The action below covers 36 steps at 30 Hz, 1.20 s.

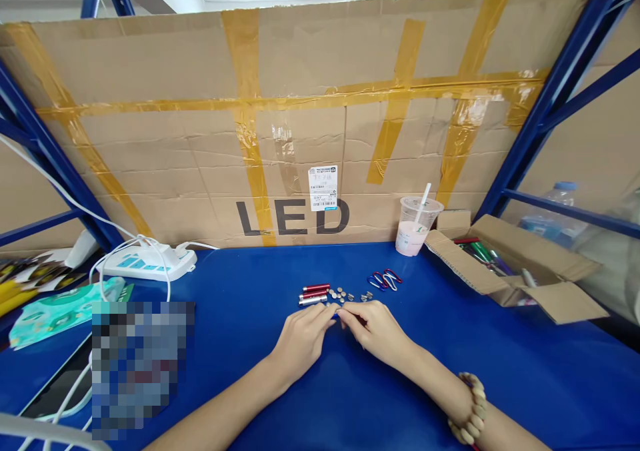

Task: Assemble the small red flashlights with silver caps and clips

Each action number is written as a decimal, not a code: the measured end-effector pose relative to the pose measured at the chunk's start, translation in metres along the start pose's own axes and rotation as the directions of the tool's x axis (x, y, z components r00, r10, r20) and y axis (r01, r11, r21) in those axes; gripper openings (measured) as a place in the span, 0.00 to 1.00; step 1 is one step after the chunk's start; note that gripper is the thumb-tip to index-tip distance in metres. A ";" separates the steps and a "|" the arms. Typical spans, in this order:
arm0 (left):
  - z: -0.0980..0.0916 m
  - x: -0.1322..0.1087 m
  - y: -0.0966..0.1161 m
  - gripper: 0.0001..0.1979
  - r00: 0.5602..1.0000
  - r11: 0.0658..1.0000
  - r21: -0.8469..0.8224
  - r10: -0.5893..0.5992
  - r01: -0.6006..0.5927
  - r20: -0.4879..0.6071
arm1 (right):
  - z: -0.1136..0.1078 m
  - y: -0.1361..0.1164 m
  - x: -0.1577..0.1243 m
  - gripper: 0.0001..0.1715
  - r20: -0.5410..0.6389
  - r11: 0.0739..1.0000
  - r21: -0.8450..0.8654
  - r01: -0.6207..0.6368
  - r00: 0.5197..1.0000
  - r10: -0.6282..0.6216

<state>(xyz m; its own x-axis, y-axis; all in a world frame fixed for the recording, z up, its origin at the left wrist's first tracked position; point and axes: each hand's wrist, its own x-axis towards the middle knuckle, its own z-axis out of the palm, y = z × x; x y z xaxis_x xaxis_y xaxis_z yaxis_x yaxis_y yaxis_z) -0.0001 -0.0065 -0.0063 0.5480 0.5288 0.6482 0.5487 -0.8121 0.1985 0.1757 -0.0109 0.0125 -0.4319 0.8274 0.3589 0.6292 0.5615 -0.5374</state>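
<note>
My left hand and my right hand rest on the blue table, fingertips meeting in a pinch around a tiny object at the middle that I cannot make out. Just beyond the fingers lie three small metal tubes, two red and one silver. Several small round button cells are scattered beside them. A few red and blue carabiner clips lie farther right. My right wrist wears a beaded bracelet.
A plastic cup with a straw and pink drink stands at the back. An open cardboard box with pens sits at the right. A white power strip and packets lie left. Taped cardboard forms the back wall.
</note>
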 end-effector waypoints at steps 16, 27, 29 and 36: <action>0.002 0.002 0.003 0.12 0.981 0.972 -0.156 -0.157 0.174 0.114 | -0.010 0.003 0.002 0.24 0.073 0.999 -0.048 -0.010 0.997 0.013; 0.003 0.003 0.003 0.12 0.982 0.969 -0.172 -0.161 0.176 0.098 | -0.013 0.003 0.002 0.26 0.032 0.991 -0.130 -0.027 0.999 0.031; 0.003 0.002 0.004 0.12 0.981 0.970 -0.161 -0.167 0.180 0.094 | -0.014 0.004 0.002 0.25 0.013 0.988 -0.154 -0.013 1.000 0.015; 0.000 0.002 0.008 0.11 0.977 0.969 -0.138 -0.192 0.204 0.097 | -0.012 0.010 0.001 0.24 -0.034 0.984 -0.179 0.006 0.999 -0.012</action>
<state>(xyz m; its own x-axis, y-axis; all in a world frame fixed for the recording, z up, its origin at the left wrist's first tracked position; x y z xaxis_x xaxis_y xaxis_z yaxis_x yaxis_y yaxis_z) 0.0054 -0.0117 -0.0034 0.4911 0.6963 0.5234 0.5569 -0.7130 0.4261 0.1887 -0.0045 0.0166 -0.4173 0.8202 0.3913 0.7321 0.5586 -0.3900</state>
